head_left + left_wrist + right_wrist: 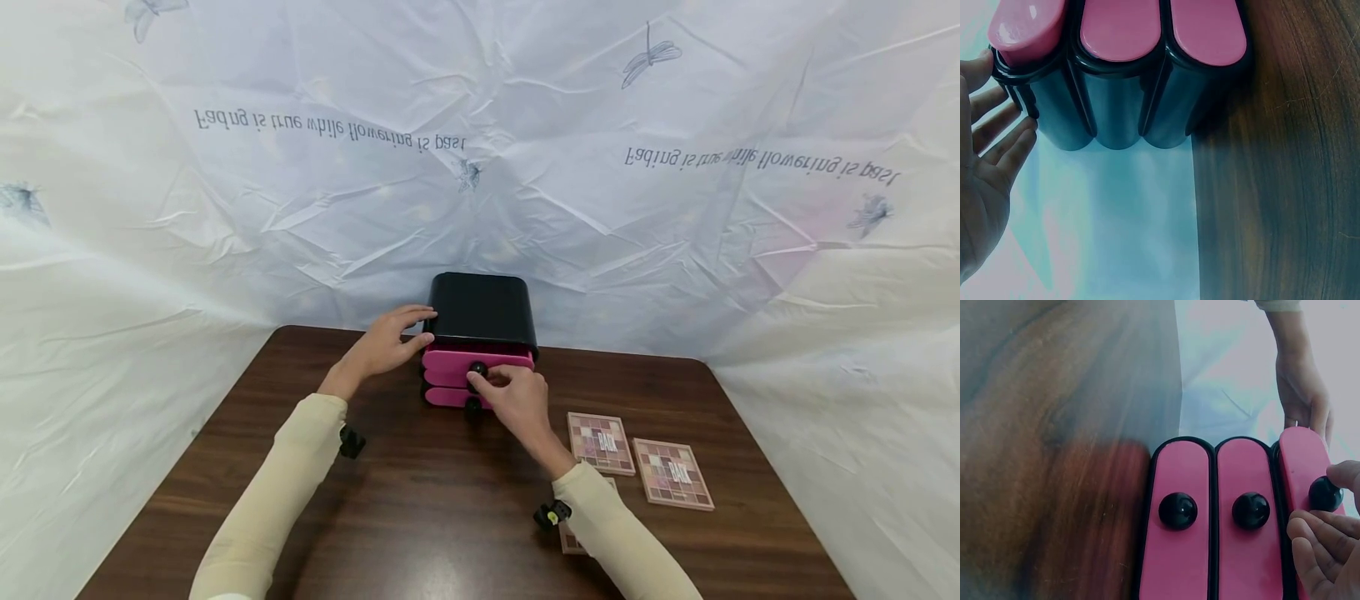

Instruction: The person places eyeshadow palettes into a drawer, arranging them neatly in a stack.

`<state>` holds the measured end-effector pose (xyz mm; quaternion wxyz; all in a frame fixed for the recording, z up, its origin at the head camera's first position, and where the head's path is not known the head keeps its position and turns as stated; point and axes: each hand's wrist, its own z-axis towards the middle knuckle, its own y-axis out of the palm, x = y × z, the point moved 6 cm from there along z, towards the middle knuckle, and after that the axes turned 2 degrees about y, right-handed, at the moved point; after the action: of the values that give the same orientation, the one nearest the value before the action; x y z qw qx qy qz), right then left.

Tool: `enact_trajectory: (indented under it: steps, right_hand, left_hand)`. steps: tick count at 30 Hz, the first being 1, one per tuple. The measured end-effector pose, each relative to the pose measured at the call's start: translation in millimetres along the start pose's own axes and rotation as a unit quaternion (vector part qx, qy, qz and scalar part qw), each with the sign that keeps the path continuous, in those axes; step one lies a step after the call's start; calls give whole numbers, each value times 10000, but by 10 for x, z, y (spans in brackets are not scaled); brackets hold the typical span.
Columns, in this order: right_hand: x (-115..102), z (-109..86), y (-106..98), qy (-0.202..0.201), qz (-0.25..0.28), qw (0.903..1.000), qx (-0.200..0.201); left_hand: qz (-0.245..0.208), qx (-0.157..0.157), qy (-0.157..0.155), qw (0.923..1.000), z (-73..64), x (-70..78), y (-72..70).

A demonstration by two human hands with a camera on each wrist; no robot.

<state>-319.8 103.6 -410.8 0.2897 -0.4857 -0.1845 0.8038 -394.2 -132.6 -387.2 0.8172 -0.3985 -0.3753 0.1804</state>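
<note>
A small black drawer box [480, 304] with three pink drawer fronts stands at the back of the table. Its top drawer [1302, 453] sticks out a little beyond the two below it. My right hand [521, 402] pinches the round black knob [1325, 494] of that top drawer between thumb and fingers. Against the left side of the box rests my left hand [386, 340], its fingers spread and fairly straight, as the left wrist view [991, 150] also has it. What lies inside the drawers is hidden.
Two flat palettes, one nearer the box [601, 443] and one further right [673, 473], lie on the brown wooden table [420, 508]. Another palette [572, 537] is partly covered by my right forearm. A white printed sheet [360, 200] hangs behind and around the table.
</note>
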Motion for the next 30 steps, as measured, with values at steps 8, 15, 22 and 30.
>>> enact_trajectory:
  steps: [8,15,22,30]
  right_hand:
    - [-82,-134,-59,-270,-102,9995,98]
    - [-106,-264,-103,-196,-41,9998,13]
    - [-116,-384,-127,-50,61,9999,-96]
    - [-165,-486,-184,-86,-13,10000,-10]
  left_hand:
    - [-14,-20,-66,10000,0,3,7]
    - [-17,13,-72,10000,0,-1,6]
    - [21,25,-53,10000,-2,11,1]
    - [-6,55,-95,9999,1,-2,12]
